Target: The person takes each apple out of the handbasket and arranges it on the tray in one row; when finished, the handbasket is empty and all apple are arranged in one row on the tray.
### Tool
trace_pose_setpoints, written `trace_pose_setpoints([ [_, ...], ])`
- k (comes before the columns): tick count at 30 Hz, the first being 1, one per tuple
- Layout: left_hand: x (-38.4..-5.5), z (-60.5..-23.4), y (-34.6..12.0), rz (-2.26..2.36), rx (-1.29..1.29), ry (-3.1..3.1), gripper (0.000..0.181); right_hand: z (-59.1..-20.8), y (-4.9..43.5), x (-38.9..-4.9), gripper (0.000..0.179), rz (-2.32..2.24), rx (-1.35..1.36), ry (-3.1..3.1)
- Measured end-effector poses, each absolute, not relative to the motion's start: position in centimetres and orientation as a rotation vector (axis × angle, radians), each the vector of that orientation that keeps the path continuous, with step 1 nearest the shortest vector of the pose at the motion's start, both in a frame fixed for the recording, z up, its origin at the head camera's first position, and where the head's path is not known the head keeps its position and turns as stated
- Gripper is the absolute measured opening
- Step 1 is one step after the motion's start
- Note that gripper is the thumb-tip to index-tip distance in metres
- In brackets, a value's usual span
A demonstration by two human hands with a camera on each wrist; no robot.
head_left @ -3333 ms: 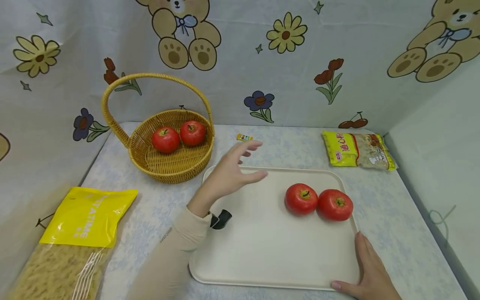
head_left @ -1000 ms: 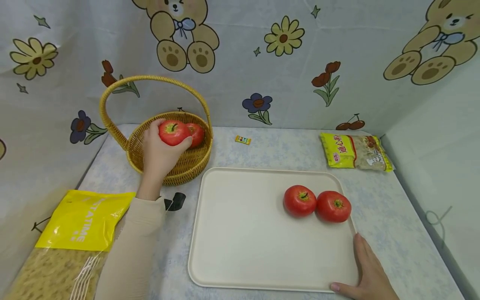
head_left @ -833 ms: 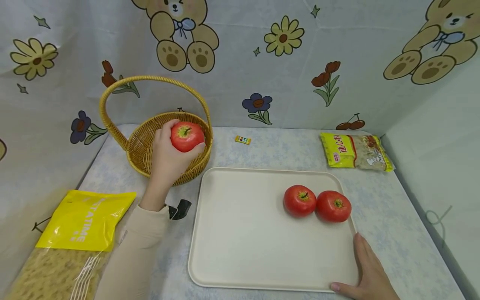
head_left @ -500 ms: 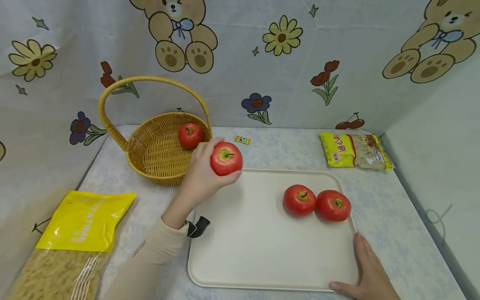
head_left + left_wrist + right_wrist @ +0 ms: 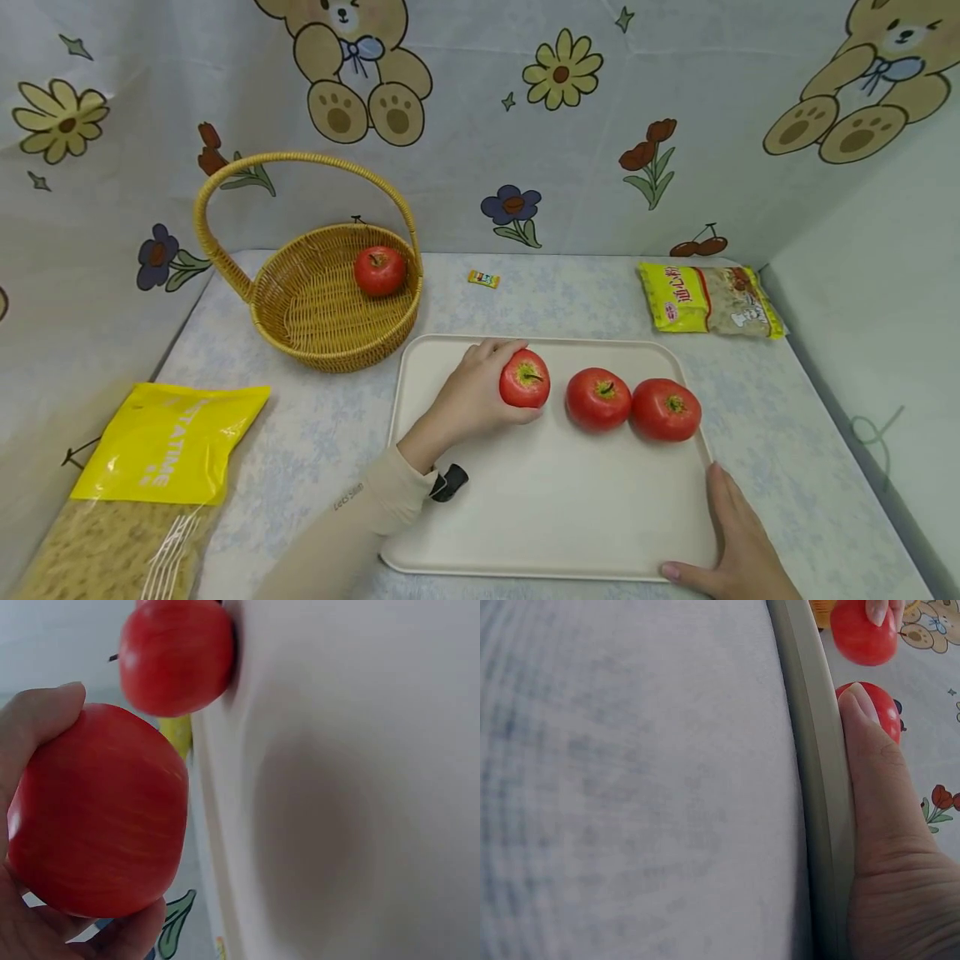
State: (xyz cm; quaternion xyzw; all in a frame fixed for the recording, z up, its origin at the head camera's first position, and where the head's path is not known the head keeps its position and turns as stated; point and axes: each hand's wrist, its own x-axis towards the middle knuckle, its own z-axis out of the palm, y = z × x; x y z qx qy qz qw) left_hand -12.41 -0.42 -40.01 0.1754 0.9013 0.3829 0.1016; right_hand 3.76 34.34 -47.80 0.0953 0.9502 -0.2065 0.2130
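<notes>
My left hand (image 5: 480, 396) grips a red apple (image 5: 524, 379) over the left-middle of the white tray (image 5: 540, 517). In the left wrist view, the held apple (image 5: 101, 814) hangs above the tray's surface, its shadow falling on it. A second apple (image 5: 598, 400) sits on the tray just to the right, and a third apple (image 5: 667, 410) is beside that one. My right hand (image 5: 738, 533) rests at the tray's lower right corner, fingers along the right side. The right wrist view has its thumb (image 5: 885, 780) lying along the tray rim (image 5: 821, 757).
A wicker basket (image 5: 322, 354) with a tall handle stands back left, one apple (image 5: 380, 271) inside. A small wrapped candy (image 5: 483, 279) lies behind the tray. One yellow-topped bag (image 5: 172, 442) is at the left; a yellow food packet (image 5: 708, 300) lies back right.
My left hand reached into the basket, took an apple out and carried it right over the tray. One apple is left in the basket. The right hand has stayed at the tray corner.
</notes>
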Motion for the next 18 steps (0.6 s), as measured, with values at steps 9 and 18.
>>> trace_pose_setpoints([
  [9,-12.4,-41.9,1.4,1.096,0.555,2.607,0.084,-47.8,34.2,3.7,0.154,-0.585,0.287,2.625],
  [18,-12.4,-42.9,1.9,1.084,0.565,2.589,0.086,-47.6,34.2,3.6,0.154,-0.567,0.291,2.62],
])
